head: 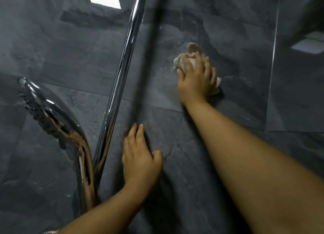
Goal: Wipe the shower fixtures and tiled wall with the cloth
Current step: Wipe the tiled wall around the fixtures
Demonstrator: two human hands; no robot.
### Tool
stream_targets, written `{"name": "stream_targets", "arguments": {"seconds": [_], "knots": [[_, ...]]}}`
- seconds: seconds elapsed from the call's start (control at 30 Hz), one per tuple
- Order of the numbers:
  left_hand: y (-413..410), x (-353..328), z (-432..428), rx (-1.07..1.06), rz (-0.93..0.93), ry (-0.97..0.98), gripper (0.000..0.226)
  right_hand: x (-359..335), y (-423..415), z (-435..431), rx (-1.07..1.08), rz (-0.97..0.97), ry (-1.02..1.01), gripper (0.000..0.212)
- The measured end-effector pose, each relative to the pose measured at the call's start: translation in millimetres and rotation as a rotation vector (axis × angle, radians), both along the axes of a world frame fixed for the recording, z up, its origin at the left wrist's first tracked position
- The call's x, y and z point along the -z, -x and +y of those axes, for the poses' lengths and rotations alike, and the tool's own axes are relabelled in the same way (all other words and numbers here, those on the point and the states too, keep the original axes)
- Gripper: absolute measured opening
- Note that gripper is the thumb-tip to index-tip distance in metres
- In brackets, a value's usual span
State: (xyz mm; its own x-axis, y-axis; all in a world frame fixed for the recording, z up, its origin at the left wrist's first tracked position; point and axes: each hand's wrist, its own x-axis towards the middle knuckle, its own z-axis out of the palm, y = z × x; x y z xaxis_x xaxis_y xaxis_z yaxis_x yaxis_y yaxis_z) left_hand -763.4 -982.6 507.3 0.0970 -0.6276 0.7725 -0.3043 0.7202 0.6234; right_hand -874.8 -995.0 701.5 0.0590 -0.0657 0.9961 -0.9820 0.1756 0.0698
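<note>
— At the far left, what was mounted on the wall?
— A chrome handheld shower head, face turned left. Its handle ran down beside the foot of the chrome riser rail, which slanted up to the top edge. Both stood against the dark grey tiled wall.
— And just right of the rail?
— The left hand lay flat on the tile, fingers straight and close together, thumb spread to the right, holding nothing.
— Where was the cloth?
— Higher and further right on the same wall, well apart from the left hand. The pale cloth was bunched under the right hand, which gripped it against the tile, fingers spread and bent over the wad, thumb at its left edge. Crumpled folds stuck out above the fingertips and below the little-finger side. That hand was blurred.
— Anything beyond it?
— A vertical grout line, then another glossy tile.
</note>
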Motion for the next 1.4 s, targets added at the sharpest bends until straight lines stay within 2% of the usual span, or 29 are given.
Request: {"name": "stream_targets", "arguments": {"seconds": [0.1, 0.23, 0.3, 0.33, 0.4, 0.5, 0.57, 0.63, 0.73, 0.87, 0.97, 1.03, 1.17, 1.23, 1.27, 1.3, 1.4], "knots": [[-0.6, 1.8, 2.2, 0.037, 0.073, 0.025, 0.082, 61.7, -3.4, -11.3, -0.058, 0.327, -0.040, 0.050], [-8.3, 3.8, 10.7, 0.095, 0.173, -0.036, 0.074, 145.0, 21.7, 10.5, -0.147, 0.690, -0.278, 0.049], [-12.0, 7.2, 11.7, 0.115, 0.128, -0.073, 0.068, 145.3, 38.9, 20.1, -0.096, 0.842, -0.396, 0.048], [-14.2, 9.7, 11.2, 0.099, 0.086, -0.075, 0.068, 134.1, 44.6, 20.4, -0.067, 0.857, -0.418, 0.048], [-17.5, 11.8, 9.1, 0.063, 0.041, -0.087, 0.070, 95.9, 39.2, 17.9, -0.038, 0.701, -0.341, 0.052], [-18.9, 13.1, 7.5, 0.044, 0.054, -0.113, 0.072, 40.3, -3.1, 9.6, -0.069, 0.262, -0.196, 0.049], [-17.7, 17.0, 5.9, 0.054, 0.070, -0.119, 0.072, 34.6, -29.2, -8.0, -0.057, 0.163, -0.150, 0.045], [-15.4, 25.0, 4.3, 0.047, 0.095, -0.108, 0.071, 54.7, -43.0, -22.2, -0.088, 0.255, -0.128, 0.042], [-13.5, 35.6, 4.2, 0.031, 0.138, -0.102, 0.073, 106.1, -35.6, -25.7, -0.104, 0.537, -0.174, 0.041], [-13.4, 47.0, 10.2, 0.035, 0.152, -0.151, 0.067, 172.7, 14.1, 3.8, -0.115, 0.807, -0.340, 0.041], [-16.0, 50.1, 14.0, 0.084, 0.090, -0.186, 0.067, 178.9, 71.3, 34.2, -0.076, 0.993, -0.473, 0.040], [-16.4, 48.3, 14.5, 0.079, 0.026, -0.198, 0.069, 152.6, 95.1, 44.7, -0.043, 0.890, -0.406, 0.037], [-5.5, 38.6, 18.9, 0.057, -0.078, -0.104, 0.071, 104.8, 79.5, 39.5, -0.021, 0.137, -0.086, 0.048], [6.0, 34.4, 22.4, 0.064, -0.111, -0.072, 0.071, 126.9, 62.1, 27.9, 0.002, -0.077, 0.016, 0.050], [10.5, 35.2, 24.1, 0.070, -0.126, -0.066, 0.071, 152.5, 58.8, 23.7, -0.007, -0.099, 0.015, 0.053], [15.8, 38.0, 24.6, 0.080, -0.141, -0.060, 0.071, 184.8, 62.1, 24.0, -0.020, -0.039, -0.026, 0.055], [23.3, 51.4, 25.2, 0.077, -0.231, -0.005, 0.067, 290.6, 90.3, 48.0, -0.036, 0.347, -0.262, 0.064]]}}
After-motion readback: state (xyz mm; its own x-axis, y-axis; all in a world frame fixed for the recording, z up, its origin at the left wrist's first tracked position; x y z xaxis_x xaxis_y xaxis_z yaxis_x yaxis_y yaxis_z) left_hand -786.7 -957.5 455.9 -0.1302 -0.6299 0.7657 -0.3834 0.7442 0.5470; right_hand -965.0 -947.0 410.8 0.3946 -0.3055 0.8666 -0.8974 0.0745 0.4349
